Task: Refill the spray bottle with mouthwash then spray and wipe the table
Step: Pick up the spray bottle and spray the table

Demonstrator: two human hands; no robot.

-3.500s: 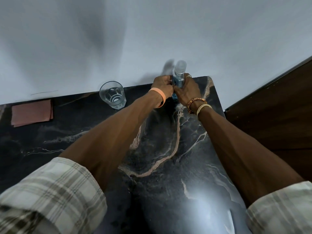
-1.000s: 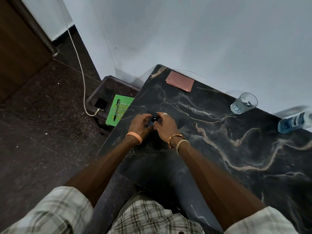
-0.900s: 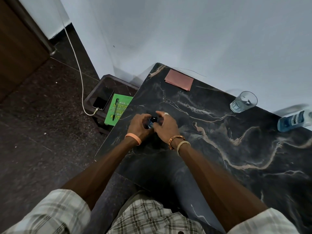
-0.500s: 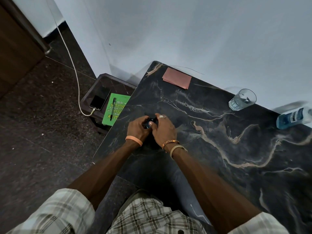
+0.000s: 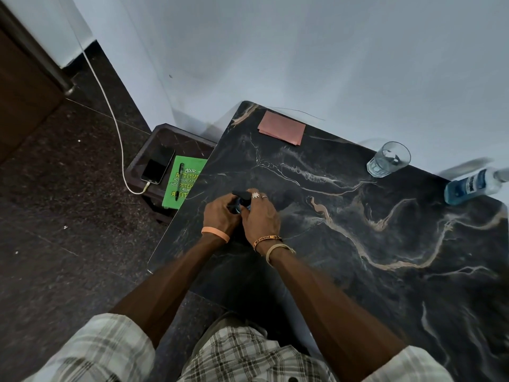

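Green notebook (image 5: 184, 185) left of the hands reads "YOUR ATTITU... DETER... YOUR"; the mouthwash bottle (image 5: 468, 186) label, far right, is too blurry.

I am seeing both hands hiding most of the spray bottle (image 5: 242, 203); at three o'clock, the frame edge is cropping the mouthwash bottle (image 5: 472, 185).
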